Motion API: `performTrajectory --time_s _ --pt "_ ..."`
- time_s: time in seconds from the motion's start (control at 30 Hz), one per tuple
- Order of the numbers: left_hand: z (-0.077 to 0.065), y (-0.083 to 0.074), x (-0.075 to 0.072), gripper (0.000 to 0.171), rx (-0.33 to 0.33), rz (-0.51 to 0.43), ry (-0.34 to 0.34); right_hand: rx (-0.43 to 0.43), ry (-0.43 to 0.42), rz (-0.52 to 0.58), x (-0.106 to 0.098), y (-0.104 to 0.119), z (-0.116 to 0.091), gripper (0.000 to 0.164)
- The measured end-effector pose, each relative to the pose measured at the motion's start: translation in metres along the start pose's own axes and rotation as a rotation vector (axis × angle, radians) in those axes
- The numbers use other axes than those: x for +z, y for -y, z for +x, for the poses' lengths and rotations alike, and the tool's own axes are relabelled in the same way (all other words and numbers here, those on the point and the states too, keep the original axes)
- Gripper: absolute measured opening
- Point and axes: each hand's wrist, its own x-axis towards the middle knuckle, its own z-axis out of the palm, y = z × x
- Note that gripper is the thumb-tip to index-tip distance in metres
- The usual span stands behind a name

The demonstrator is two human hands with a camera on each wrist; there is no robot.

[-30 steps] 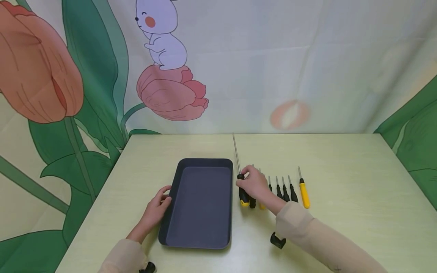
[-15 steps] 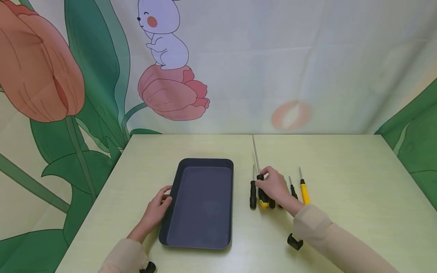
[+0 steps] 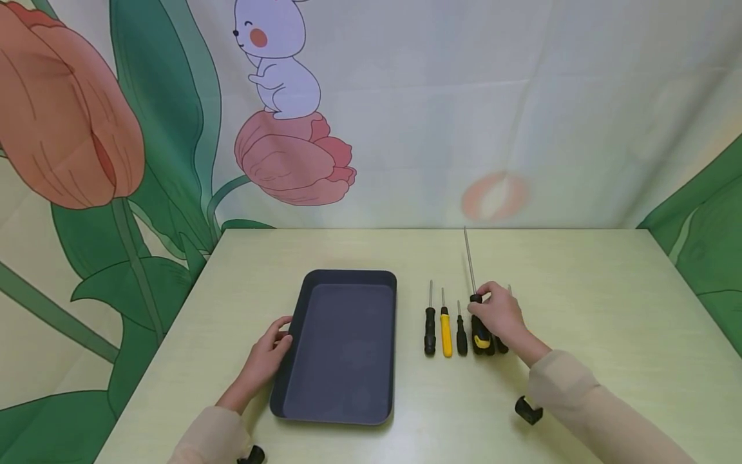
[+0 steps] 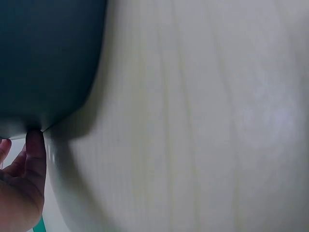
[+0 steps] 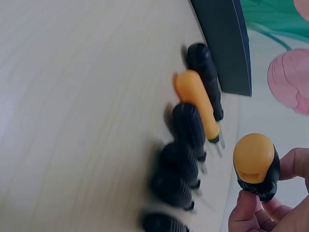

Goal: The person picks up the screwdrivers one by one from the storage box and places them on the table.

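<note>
In the head view my right hand (image 3: 500, 316) grips a long-shafted screwdriver (image 3: 481, 332) with a black and yellow handle, its shaft pointing to the table's back edge. The yellow butt of that screwdriver (image 5: 253, 153) faces the right wrist camera, apart from the row of smaller screwdrivers. In this row are a black screwdriver (image 3: 429, 332), a yellow screwdriver (image 3: 446, 335) and another black screwdriver (image 3: 461, 336); more lie partly hidden behind my right hand. My left hand (image 3: 262, 357) touches the left side of a dark rectangular tray (image 3: 379, 412) with its fingertips.
A pale wood table (image 3: 626, 335) carries everything, with the tray left of the screwdriver row. Behind its back edge hangs a printed curtain (image 3: 406, 129) with tulips and a white animal. A black wrist mount (image 3: 529, 410) sits under the right sleeve.
My right hand has carried the long screwdriver rightward, from beside the tray to over the middle of the row, uncovering the leftmost screwdrivers. The left hand and tray have stayed put.
</note>
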Motion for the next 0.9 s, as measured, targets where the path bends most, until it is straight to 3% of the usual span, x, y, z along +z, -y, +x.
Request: performTrajectory --time_s 0.43,0.9 --pt "0.0 -0.001 0.0 0.04 -0.005 -0.002 0.0 0.079 -0.025 -0.031 -0.032 -0.019 0.001 0.033" --pt "0.0 0.002 0.0 0.039 -0.001 -0.003 0.002 0.084 -0.031 -0.09 -0.05 -0.045 0.002 0.034"
